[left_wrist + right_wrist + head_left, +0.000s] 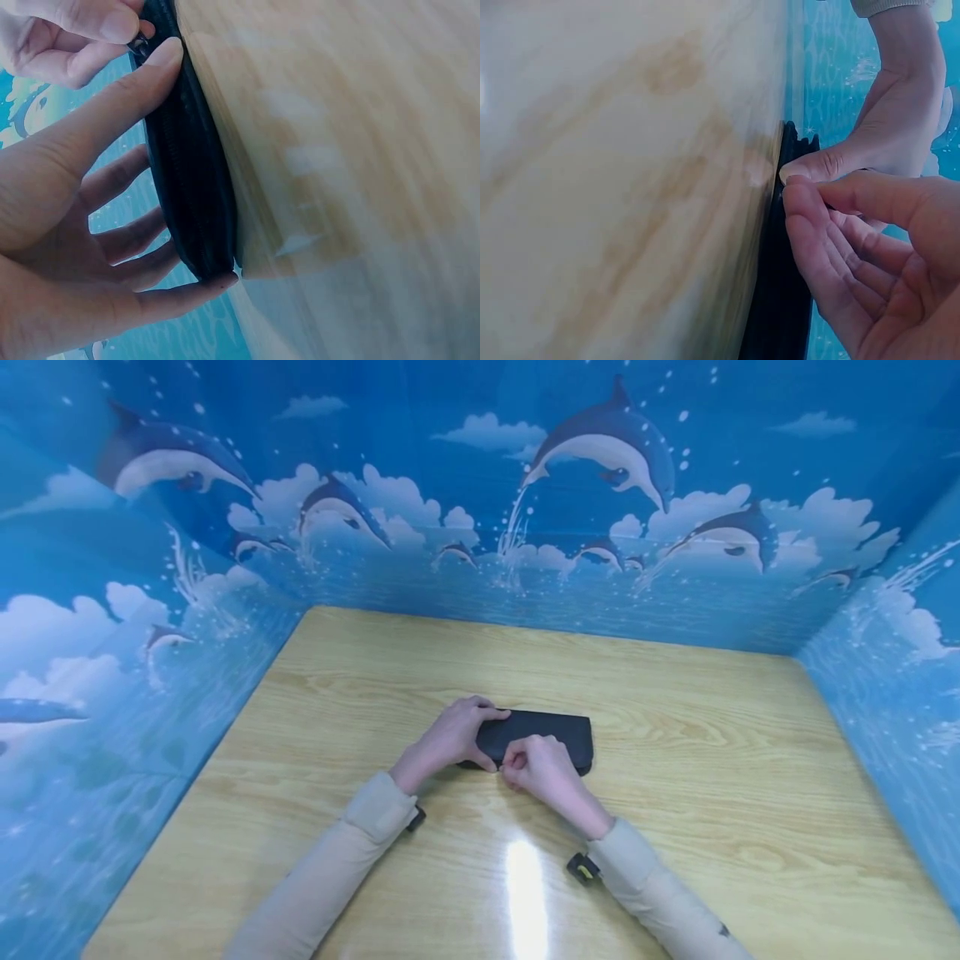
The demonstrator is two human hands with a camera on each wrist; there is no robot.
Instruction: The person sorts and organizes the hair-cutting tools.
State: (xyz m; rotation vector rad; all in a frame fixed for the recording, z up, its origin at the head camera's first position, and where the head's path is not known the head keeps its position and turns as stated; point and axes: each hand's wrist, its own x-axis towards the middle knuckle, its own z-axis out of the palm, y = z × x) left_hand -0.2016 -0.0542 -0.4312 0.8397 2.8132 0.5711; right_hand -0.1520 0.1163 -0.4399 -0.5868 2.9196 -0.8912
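A flat black zip pouch [557,727] lies on the table with its long zip edge towards me. My left hand [452,737] holds its left end, with the thumb on the zip edge and the fingers round the far side and the end, as the left wrist view shows. Close beside that thumb, my right hand [546,767] pinches a small dark zip pull [139,46] between thumb and forefinger. The closed stretch of zip runs along the pouch side [187,165] under the left hand. In the right wrist view, fingers mostly hide the pull.
The pale wood-grain table [712,777] spreads out on all sides of the pouch. Blue dolphin-print walls [480,485] stand at its back, left and right edges. Small black devices, such as one at the right cuff [582,868], sit on both wrists.
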